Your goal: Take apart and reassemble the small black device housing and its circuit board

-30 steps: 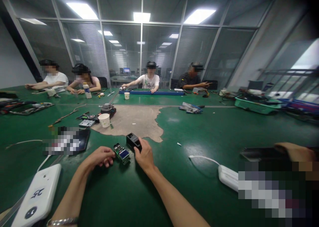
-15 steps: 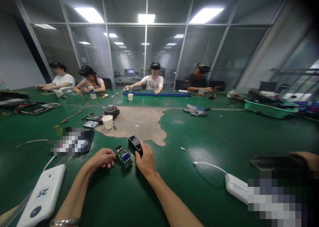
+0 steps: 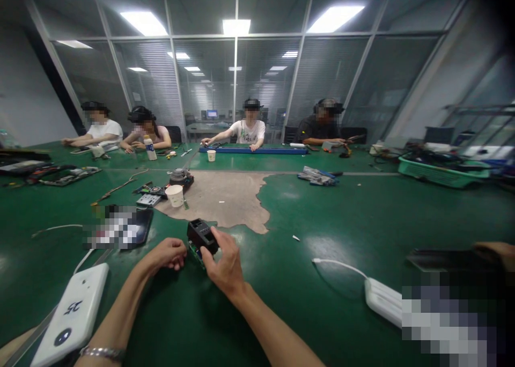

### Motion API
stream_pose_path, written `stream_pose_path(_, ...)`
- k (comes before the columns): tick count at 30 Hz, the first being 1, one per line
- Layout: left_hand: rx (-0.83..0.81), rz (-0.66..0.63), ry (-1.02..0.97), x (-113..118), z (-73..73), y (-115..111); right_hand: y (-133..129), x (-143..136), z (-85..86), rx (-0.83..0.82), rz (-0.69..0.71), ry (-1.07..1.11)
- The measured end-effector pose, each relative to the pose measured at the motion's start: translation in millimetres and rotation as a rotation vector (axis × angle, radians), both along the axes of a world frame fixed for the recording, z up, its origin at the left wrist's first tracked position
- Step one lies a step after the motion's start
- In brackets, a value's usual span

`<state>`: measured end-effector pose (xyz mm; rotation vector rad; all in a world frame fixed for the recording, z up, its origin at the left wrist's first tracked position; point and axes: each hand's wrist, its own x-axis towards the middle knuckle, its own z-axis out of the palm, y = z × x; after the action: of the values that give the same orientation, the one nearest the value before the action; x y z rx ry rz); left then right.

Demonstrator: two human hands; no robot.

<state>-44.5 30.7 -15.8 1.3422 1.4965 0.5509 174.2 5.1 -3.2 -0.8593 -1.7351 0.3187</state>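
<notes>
My right hand grips a black plastic housing with rectangular openings in its top, thumb on the near side and fingers on the far right side. The housing is tilted over a small green circuit board and covers most of it. Only the board's left and near edges show; whether the two touch I cannot tell. Just left of the board, my left hand rests with its fingers curled in, and nothing shows in them. A metal band circles the left wrist.
A white power bank lies left of my arm, a tablet beyond it. A paper cup stands by dismantled parts on the bare brown patch. Gloves and a green basket lie right. Several people sit across the table.
My right hand has carried the black housing left, from beside the circuit board to over it, hiding the board's blue part. My left hand has stayed in place.
</notes>
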Motion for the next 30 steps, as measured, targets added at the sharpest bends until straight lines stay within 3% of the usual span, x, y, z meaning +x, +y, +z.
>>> stream_pose_path(8, 0.07, 0.007, -0.01, -2.3, -8.5, -3.1, -8.4, -6.1, -4.8, 0.001, 0.019, -0.095)
stream_pose_path(30, 0.012, -0.078, -0.08, -1.8, 12.1, -13.9, -14.7, -10.3, -6.0, -0.035, -0.077, -0.245)
